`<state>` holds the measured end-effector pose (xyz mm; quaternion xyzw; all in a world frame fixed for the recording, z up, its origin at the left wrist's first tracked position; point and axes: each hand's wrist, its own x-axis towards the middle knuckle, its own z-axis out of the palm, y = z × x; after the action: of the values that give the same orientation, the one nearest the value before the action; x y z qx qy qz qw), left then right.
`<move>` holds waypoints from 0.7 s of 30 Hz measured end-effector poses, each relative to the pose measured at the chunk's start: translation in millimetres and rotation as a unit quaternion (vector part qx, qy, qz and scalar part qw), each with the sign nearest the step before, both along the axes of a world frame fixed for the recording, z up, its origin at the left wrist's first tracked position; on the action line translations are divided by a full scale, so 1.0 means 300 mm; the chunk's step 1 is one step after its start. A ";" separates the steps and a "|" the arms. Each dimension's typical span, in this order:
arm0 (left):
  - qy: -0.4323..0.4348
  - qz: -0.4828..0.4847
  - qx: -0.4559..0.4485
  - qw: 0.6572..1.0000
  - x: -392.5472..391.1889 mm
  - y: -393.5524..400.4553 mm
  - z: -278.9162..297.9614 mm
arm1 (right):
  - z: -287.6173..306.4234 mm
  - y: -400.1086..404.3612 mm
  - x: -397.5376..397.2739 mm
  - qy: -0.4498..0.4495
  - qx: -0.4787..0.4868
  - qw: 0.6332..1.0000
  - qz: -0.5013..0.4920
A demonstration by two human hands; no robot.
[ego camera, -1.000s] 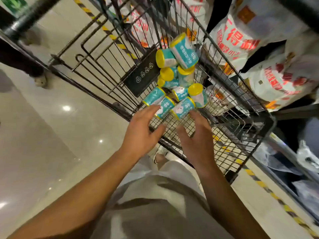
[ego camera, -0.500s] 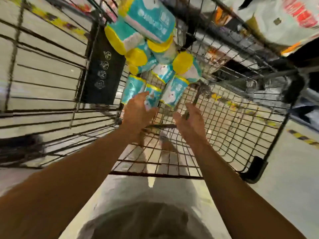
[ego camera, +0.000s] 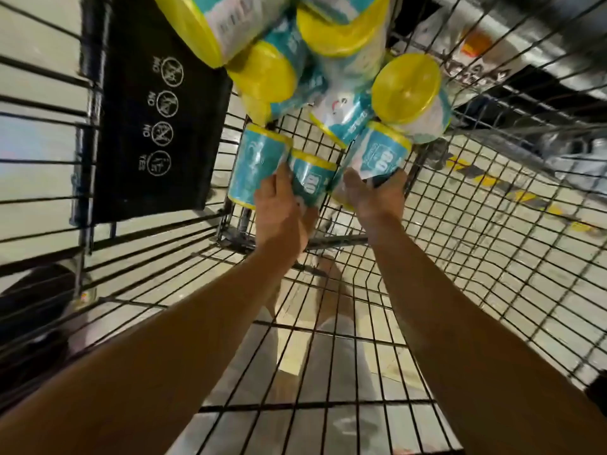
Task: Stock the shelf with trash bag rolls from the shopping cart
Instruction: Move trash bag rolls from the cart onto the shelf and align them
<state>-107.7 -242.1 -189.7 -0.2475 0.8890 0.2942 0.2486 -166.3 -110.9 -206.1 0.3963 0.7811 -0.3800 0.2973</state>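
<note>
Both hands reach into the cart (ego camera: 476, 257), each grasping a trash bag roll.
Left hand (ego camera: 279, 208) curls round the middle teal roll (ego camera: 310, 178); right hand (ego camera: 374, 198) cups the roll to its right (ego camera: 377, 152). Another roll (ego camera: 253, 165) lies touching, left of the left hand. More rolls (ego camera: 331, 60) are piled just beyond both hands, beside a black sign (ego camera: 154, 110).

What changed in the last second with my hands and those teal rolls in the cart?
Both hands reached deeper into the black wire shopping cart. Left hand now grips a teal, yellow-capped trash bag roll; right hand grips another. The remaining pile stayed put.
</note>
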 end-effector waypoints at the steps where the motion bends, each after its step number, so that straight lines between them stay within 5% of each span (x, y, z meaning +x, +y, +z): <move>1: 0.004 -0.005 -0.010 1.000 -0.006 0.002 -0.014 | -0.010 0.009 -0.003 -0.003 0.000 1.000 -0.002; 7: 0.004 -0.100 -0.048 0.994 -0.035 0.028 -0.052 | -0.002 0.115 0.087 0.017 0.014 0.996 0.087; 21: -0.069 0.142 0.097 0.983 -0.058 0.042 -0.002 | 0.117 0.239 0.090 -0.052 -0.109 0.990 0.066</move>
<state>-125.2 -229.4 -190.4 -0.3653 0.7931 0.3933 0.2879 -139.3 -39.3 -171.1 0.3282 0.7432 -0.4207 0.4037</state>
